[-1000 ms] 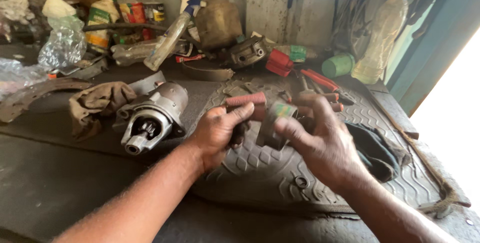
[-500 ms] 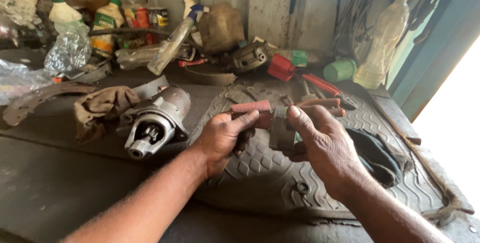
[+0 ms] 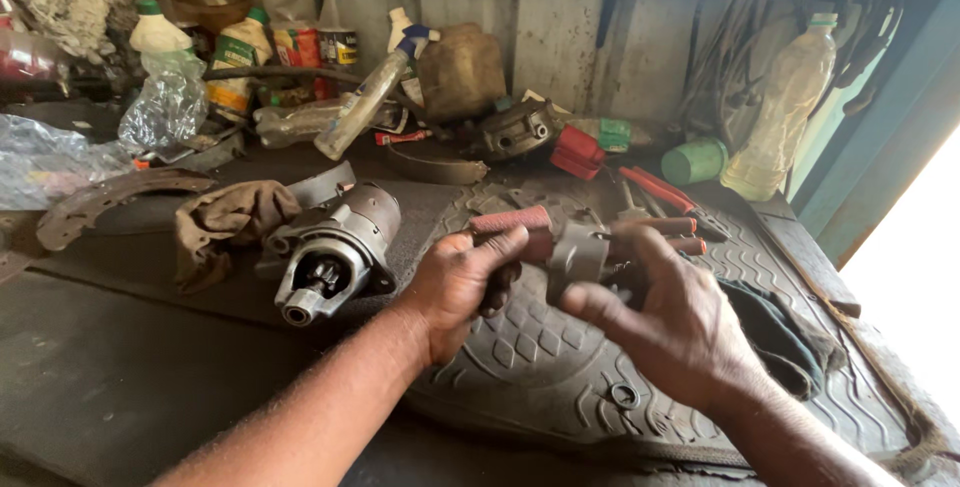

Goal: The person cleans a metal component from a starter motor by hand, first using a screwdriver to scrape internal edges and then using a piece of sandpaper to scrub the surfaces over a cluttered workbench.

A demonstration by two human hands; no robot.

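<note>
Over the tyre, both hands grip a metal part.

2 hands, 1 starter motor, 1 rag, 1 green cup, 1 rubber mat.

One head view only, looking down and forward, close over the workbench; back wall fills the upper frame.

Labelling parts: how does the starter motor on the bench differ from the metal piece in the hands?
The starter motor lies on the bench untouched; the metal piece is held between left hand and right hand. The motor is far bigger and fully in view; the piece is partly hidden by fingers. Both are grey metal.
</note>
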